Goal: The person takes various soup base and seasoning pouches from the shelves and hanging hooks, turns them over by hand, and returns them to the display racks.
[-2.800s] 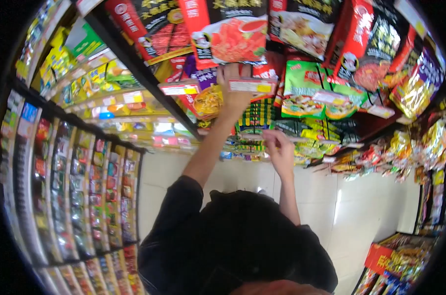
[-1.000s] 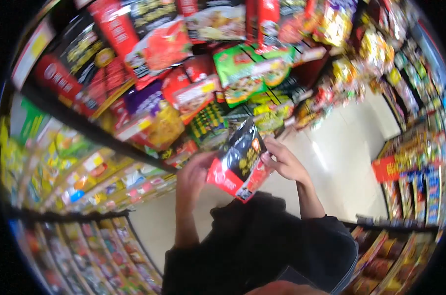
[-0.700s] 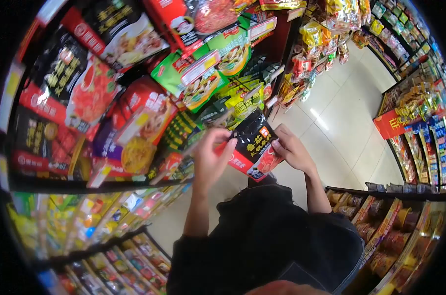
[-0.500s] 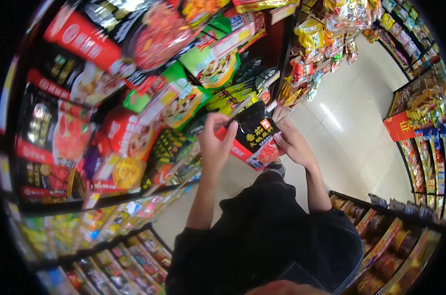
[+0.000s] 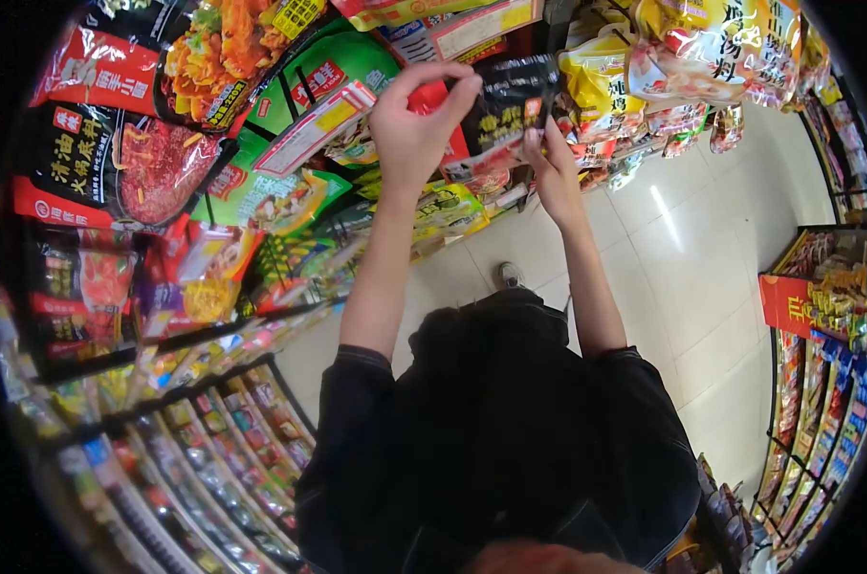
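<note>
A black and red hot pot base packet [image 5: 506,113] with yellow lettering is held up in front of the shelf. My left hand [image 5: 416,126] is closed at its left side, thumb and forefinger pinched together against the edge. On the right, my right hand [image 5: 556,170] grips the lower right edge, thumb on the front and the other fingers partly hidden behind. Directly left of my left hand is a price label strip [image 5: 316,127] in front of green packets [image 5: 330,72]. Yellow-green packets [image 5: 449,212] lie on the shelf below the held packet.
Large hot pot packets [image 5: 118,158] fill the shelf at left. Yellow soup packets [image 5: 601,88] hang at upper right. Tiled floor [image 5: 677,277] runs along the right, with a red display box [image 5: 787,304] and stocked racks beyond. More racks [image 5: 213,450] stand at lower left.
Both hands have moved up and away from my body with the packet, closer to the shelf. The view has shifted, and the packet now tilts more steeply.
</note>
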Available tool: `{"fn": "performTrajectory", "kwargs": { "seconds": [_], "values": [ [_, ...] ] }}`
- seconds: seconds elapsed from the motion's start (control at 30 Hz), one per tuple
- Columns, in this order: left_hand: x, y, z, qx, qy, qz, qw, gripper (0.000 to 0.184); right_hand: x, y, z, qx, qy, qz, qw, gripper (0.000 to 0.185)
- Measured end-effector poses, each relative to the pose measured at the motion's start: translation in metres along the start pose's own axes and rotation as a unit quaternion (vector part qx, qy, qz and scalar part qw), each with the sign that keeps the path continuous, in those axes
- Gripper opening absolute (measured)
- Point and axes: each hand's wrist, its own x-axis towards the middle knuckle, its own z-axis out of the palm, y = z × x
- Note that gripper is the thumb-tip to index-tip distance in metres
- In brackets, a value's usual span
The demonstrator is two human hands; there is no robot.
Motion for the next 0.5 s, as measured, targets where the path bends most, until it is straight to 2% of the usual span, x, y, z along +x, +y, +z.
{"fn": "performTrajectory", "kwargs": {
  "seconds": [0.1, 0.13, 0.2, 0.3, 0.43, 0.5],
  "values": [
    [0.016, -0.004, 0.005, -0.028, 0.048, -0.031, 0.998, 0.018, 0.023, -0.005, 0.012, -0.003, 0.017, -0.027, 0.999, 0.029],
    [0.022, -0.008, 0.005, -0.017, 0.062, 0.000, 0.998, 0.019, 0.030, -0.003, 0.015, -0.002, 0.021, -0.041, 0.999, 0.030],
    [0.030, -0.015, 0.007, 0.005, 0.077, 0.042, 0.996, 0.022, 0.034, -0.004, 0.018, 0.007, 0.033, -0.002, 0.999, 0.033],
    [0.037, -0.015, 0.013, 0.063, 0.087, 0.089, 0.990, 0.026, 0.043, -0.009, 0.018, -0.023, 0.066, -0.037, 0.997, 0.034],
    [0.041, -0.020, 0.014, 0.088, 0.100, 0.062, 0.989, 0.028, 0.052, -0.007, 0.014, -0.045, 0.066, -0.052, 0.995, 0.034],
    [0.042, -0.019, 0.017, 0.026, 0.091, 0.051, 0.994, 0.030, 0.052, -0.010, 0.013, -0.060, 0.066, -0.057, 0.994, 0.033]
  ]
}}
